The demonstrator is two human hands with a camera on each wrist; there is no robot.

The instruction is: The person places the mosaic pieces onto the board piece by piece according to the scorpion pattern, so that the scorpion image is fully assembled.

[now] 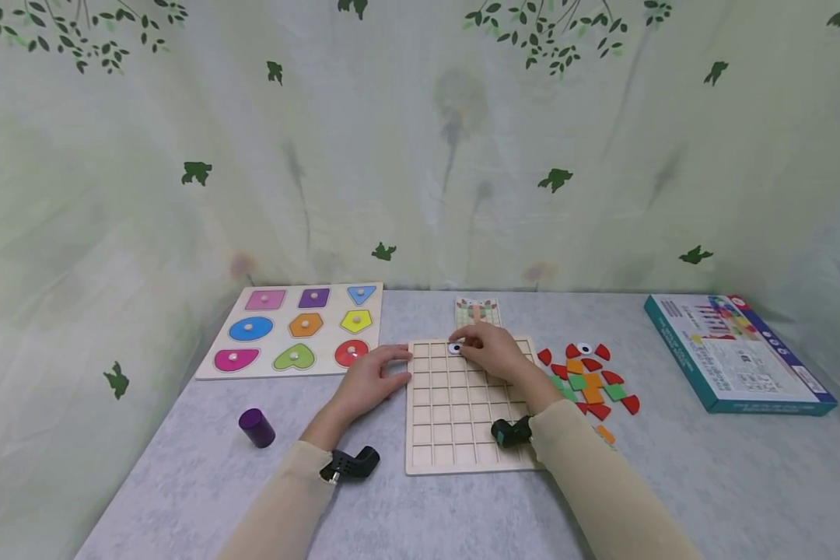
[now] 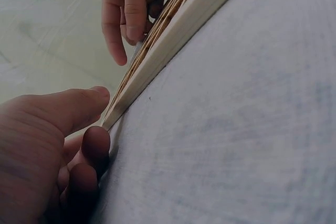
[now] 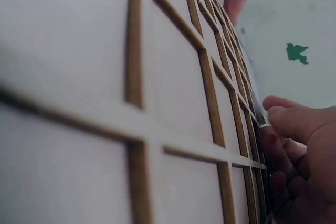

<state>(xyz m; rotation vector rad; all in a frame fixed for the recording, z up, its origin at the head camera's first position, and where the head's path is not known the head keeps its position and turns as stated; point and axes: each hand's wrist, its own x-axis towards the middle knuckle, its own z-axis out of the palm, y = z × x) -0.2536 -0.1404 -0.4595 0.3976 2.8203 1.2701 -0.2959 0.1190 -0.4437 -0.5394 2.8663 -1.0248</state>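
Note:
A wooden grid board (image 1: 441,416) lies on the table in front of me. At its top row my right hand (image 1: 498,356) pinches a white tile with a black eye printed on it (image 1: 455,348). In the right wrist view only the thin edge of that eye tile (image 3: 257,108) shows, beside the thumb. My left hand (image 1: 365,383) rests at the board's left edge, fingertips against it and fingers loosely bent; the left wrist view shows the thumb and fingers near the board's corner. Just behind the board lies a small pattern card (image 1: 488,311), partly covered by the right hand.
Red, orange and green tiles (image 1: 593,381), with another eye tile (image 1: 584,348), lie right of the board. A shape-knob puzzle (image 1: 329,354) is at the back left, a purple cylinder (image 1: 257,428) before it. A flat box (image 1: 738,354) lies far right. A leaf-printed curtain (image 1: 420,155) stands behind.

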